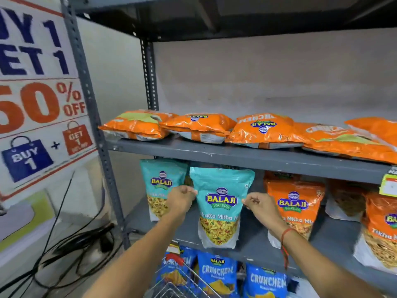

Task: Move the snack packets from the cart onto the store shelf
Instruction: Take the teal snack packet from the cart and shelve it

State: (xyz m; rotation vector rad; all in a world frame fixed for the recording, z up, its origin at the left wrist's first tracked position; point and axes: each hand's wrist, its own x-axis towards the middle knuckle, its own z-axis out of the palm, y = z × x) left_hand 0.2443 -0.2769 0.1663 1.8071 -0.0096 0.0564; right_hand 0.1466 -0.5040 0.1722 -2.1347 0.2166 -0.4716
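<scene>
Wire cart (171, 284) rim shows at the bottom edge, nearest the camera, with blue Crunchem packets (217, 274) standing just behind it on the lowest shelf level. Above them, both forearms reach forward to a teal Balaji packet (220, 203) held upright at the front of the middle shelf (253, 244). The left hand (180, 200) pinches the packet's left edge, its grip narrow, fingers curled closed on the film. The right hand (261, 204) does the same on the right edge, thumb and fingers nipped together on the packet's side; a red thread (284, 244) circles that wrist. The packet's bottom appears to sit at or just above the shelf's front lip; contact cannot be told.

Just left of it stands a second teal packet (162, 186), partly hidden by the left hand. To the right stand orange Balaji packets (293, 205), near the right hand. On the upper shelf (236, 157), orange packets (199, 127) lie flat in a row. A grey slotted upright (94, 117) borders the rack, with a sale poster (38, 93) beside it and black cables (71, 244) on the floor.
</scene>
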